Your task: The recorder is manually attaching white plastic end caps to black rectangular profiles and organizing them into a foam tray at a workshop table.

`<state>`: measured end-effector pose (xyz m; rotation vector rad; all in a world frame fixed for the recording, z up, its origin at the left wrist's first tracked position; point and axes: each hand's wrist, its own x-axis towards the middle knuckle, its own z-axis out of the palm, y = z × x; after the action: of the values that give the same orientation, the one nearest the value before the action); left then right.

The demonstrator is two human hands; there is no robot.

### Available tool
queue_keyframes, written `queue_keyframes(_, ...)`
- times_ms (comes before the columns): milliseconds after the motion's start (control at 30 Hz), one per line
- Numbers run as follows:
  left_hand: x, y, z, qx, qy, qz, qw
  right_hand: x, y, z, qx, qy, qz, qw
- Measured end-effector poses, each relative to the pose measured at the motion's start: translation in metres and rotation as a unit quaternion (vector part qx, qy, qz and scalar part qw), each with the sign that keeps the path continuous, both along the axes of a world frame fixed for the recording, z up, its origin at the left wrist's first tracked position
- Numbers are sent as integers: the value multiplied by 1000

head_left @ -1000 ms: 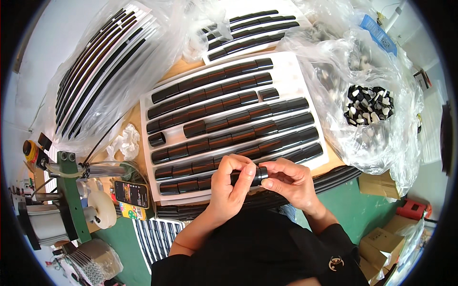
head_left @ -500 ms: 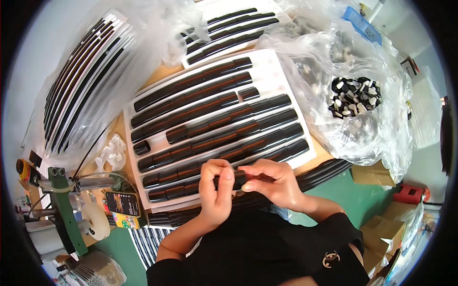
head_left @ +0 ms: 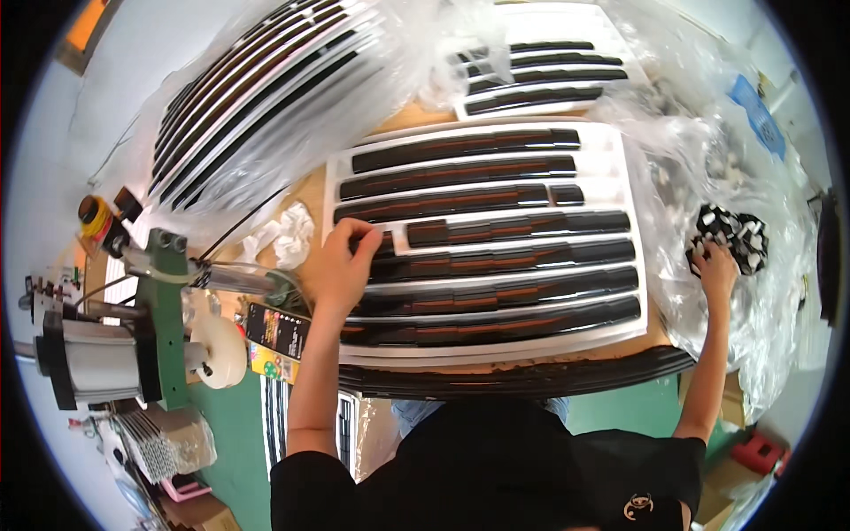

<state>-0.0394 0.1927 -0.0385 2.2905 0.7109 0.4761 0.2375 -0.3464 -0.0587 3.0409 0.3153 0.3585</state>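
crowded white tray [head_left: 620, 190]: left hand [head_left: 341, 265] pinching a black strip [head_left: 376, 248], right hand's [head_left: 715, 265] fingers among clips [head_left: 730, 232].

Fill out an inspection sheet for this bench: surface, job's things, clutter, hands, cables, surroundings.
Surface: wooden bench top, mostly covered.
Job's things: white slotted tray with rows of dark bars; pile of small black-and-white parts in a clear plastic bag.
Clutter: crumpled white paper; colourful card.
Hands: left hand with fingertips on a dark bar at the tray's left edge; right hand reaching into the parts pile, grip hidden.
Cables: thin black cable running to the green press.
Surroundings: bagged trays behind; cardboard boxes below.
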Motion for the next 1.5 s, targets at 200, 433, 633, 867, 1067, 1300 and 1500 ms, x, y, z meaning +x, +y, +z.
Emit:
queue_keyframes(200, 14, 8, -15, 75, -52, -57, 994, -4, 15, -2, 7, -27, 17, 999)
queue_keyframes(433, 26, -3, -10, 259, -89, -84, 958, -1, 10, -6, 8, -31, 12, 999)
queue_keyframes(633, 48, -22, -2, 192, -4, -266, 945, 4, 5, -7, 23, -37, 44, 998)
queue_keyframes(867, 69, -12, 8, 106, 92, -296, 945, 2, 8, -3, 24, -30, 31, 999)
queue_keyframes(1067, 67, -10, 5, 139, 102, -315, 933, 3, 10, 0, 31, -2, 14, 999)
queue_keyframes(1300, 49, 1, 11, 261, 95, -273, 921, 4, 8, -3, 18, -45, 61, 997)
queue_keyframes(1500, 9, 22, 19, 267, 127, -165, 941, 3, 7, -5, 64, -55, 39, 996)
